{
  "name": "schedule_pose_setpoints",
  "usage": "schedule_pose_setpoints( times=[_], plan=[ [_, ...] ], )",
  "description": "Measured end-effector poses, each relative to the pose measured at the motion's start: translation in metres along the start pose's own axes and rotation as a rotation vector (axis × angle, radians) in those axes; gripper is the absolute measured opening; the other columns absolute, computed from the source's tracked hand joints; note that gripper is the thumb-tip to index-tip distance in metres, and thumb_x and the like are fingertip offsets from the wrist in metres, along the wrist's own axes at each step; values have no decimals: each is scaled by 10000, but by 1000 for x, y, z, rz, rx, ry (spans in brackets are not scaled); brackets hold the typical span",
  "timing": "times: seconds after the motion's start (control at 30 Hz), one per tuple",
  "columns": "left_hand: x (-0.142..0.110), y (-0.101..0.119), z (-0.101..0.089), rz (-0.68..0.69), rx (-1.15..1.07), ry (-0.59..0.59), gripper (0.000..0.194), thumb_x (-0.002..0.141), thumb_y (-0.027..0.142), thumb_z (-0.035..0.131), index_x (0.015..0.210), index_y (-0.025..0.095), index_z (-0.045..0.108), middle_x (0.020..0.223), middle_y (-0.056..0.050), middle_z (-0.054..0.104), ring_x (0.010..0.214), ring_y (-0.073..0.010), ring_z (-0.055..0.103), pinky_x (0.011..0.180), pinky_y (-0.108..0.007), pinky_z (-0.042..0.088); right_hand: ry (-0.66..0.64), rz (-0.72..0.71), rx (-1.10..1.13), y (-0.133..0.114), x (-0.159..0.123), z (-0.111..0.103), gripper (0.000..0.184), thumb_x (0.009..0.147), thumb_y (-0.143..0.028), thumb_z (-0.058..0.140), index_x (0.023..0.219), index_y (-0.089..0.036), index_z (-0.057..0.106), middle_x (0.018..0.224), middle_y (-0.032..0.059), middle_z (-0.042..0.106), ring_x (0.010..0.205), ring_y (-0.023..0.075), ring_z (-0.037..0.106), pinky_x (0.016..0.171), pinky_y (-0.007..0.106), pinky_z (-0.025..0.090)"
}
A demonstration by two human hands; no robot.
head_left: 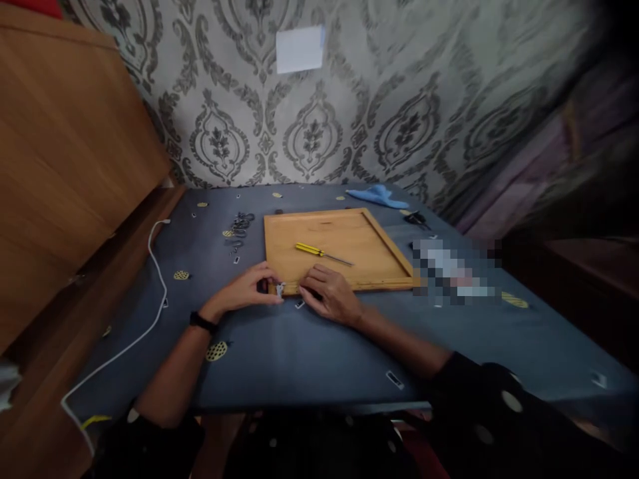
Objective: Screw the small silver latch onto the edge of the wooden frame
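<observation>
A shallow wooden tray [384, 249] lies on a dark blue tablecloth [309, 352], with a yellow-handled screwdriver [322, 252] inside it. Both hands rest at the tray's near edge. My left hand [249, 289], with a black band on its wrist, is curled and pinches a small silvery metal part [280, 289] against the tray's corner. My right hand [332, 294] lies beside it with fingers bent down on the tray's rim; a small white piece [299, 304] sits on the cloth just below its fingertips.
A heap of small dark metal parts [240, 226] lies left of the tray. A blue cloth [377, 195] is at the back. A white cable [154, 293] runs along the table's left edge beside a wooden cabinet [64, 166]. Patterned wallpaper stands behind.
</observation>
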State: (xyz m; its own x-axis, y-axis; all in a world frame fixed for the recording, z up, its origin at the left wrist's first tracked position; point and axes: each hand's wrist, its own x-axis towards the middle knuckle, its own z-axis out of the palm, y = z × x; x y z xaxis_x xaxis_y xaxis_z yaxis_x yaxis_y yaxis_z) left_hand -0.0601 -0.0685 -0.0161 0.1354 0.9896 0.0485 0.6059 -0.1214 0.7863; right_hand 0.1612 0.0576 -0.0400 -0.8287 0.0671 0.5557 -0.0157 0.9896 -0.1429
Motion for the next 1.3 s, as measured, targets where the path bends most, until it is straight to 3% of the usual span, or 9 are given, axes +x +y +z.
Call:
schedule_pose_setpoints(
  times=[0.07, 0.2, 0.43, 0.77, 1.0, 1.3],
  plan=[
    [0, 3, -1, -15, -11, -1, 462, 776, 531, 761, 1054, 178, 657, 1024, -39, 549, 856, -153, 542, 790, -302, 485, 26, -11, 9, -2, 1, -2, 236, 996, -205, 478, 827, -151, 635, 753, 58, 603, 746, 174, 530, 692, 314, 456],
    [-1, 9, -3, -34, -2, -20, 485, 780, 566, 744, 1075, 189, 668, 1008, -38, 539, 876, -162, 530, 793, -293, 463, 57, -25, 27, -4, 3, -6, 208, 983, -177, 481, 861, -151, 648, 758, 64, 612, 724, 181, 495, 672, 313, 417],
    [-3, 16, -2, -57, 72, -27, 473, 811, 551, 726, 1128, 208, 651, 1083, -49, 549, 889, -170, 535, 789, -298, 446, 46, -68, 24, -6, 4, -7, 160, 971, -174, 522, 958, -113, 669, 812, 78, 644, 768, 193, 530, 693, 321, 453],
    [-5, 31, 8, -78, 201, 29, 459, 820, 500, 743, 1169, 220, 638, 1071, -39, 582, 946, -192, 561, 828, -300, 440, 0, -167, 78, -6, 3, -10, 236, 981, -142, 481, 1144, -84, 642, 1008, 132, 686, 929, 233, 583, 805, 380, 530],
    [-4, 33, 7, -94, 243, 4, 494, 838, 548, 708, 1217, 245, 616, 1078, -48, 590, 971, -203, 567, 815, -306, 458, -38, -176, 158, -4, 2, -7, 264, 971, -123, 473, 1162, -94, 652, 1131, 162, 691, 1051, 251, 613, 861, 426, 568],
    [-6, 37, 7, -84, 293, -11, 519, 863, 546, 680, 1278, 257, 563, 1139, -45, 582, 995, -201, 566, 847, -317, 472, -45, -183, 179, -1, 2, -6, 241, 969, -131, 499, 1142, -103, 664, 1154, 153, 707, 1058, 256, 630, 891, 447, 553]
  ],
)
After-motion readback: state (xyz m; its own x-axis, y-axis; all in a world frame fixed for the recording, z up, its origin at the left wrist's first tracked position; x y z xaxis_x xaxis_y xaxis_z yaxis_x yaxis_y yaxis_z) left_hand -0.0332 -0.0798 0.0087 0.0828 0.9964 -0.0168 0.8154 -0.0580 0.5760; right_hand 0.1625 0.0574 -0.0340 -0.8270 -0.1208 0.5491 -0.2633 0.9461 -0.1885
